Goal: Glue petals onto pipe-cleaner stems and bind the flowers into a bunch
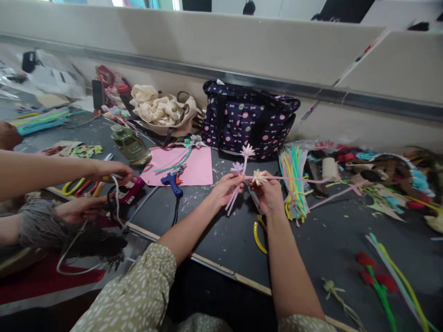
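Near the middle of the table, my left hand (228, 186) pinches the stems of pipe-cleaner flowers. A pale pink flower (248, 151) tops one stem, with a lilac flower (237, 168) lower beside it. My right hand (270, 193) is closed at a cream flower (259, 178) just to the right. A long pink pipe cleaner (290, 178) runs sideways from between my hands to the right. Under my right hand, the yellow handle (258, 237) of a tool lies on the table.
A blue glue gun (173, 182) lies on pink paper (199, 168). Behind stands a dark patterned bag (242, 120). Pipe cleaners (296, 184) are bundled right; a green bottle (129, 145) stands left. Another person's hands (116, 171) hold a white cable at the left.
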A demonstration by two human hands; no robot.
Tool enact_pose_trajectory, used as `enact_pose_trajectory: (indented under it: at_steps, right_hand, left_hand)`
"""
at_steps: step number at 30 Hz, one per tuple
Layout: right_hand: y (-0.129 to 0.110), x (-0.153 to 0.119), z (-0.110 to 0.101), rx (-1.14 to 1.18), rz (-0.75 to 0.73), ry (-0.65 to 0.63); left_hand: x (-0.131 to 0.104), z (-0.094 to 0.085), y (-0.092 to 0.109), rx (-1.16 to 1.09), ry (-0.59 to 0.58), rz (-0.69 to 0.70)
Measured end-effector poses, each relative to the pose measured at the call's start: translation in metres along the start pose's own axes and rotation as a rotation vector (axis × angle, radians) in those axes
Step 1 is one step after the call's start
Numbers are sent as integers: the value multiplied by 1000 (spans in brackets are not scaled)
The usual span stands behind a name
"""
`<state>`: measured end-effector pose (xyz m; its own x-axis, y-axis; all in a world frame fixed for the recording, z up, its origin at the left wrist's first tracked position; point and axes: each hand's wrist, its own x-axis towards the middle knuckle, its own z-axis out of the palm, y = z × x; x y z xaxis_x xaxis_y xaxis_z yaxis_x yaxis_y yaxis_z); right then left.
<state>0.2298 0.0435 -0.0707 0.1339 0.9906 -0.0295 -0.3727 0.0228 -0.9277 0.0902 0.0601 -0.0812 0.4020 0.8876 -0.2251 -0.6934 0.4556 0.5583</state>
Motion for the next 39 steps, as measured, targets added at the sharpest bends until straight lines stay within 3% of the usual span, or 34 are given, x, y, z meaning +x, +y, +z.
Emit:
enact_pose_trajectory:
  at_steps: [12, 18, 23, 26, 32, 39]
  right_hand:
    - [18, 3, 7, -134, -209, 103]
    - [22, 2, 7, -183, -247, 80]
    - [19, 0, 8, -298, -395, 180]
    - [16, -3, 9, -419, -505, 248]
    - [13, -7, 8, -604, -635, 341]
    - [17, -13, 10, -829, -826, 273]
  left_hand:
    - [-1, 0, 1, -10, -30, -29]
    - [-4, 2, 1, -22, -25, -18]
    - [-1, 0, -1, 38, -12, 8]
    - [-1, 1, -4, 118, 4, 115]
    - [-7, 7, -5, 484, 115, 512]
    - [-12, 8, -8, 776, 144, 588]
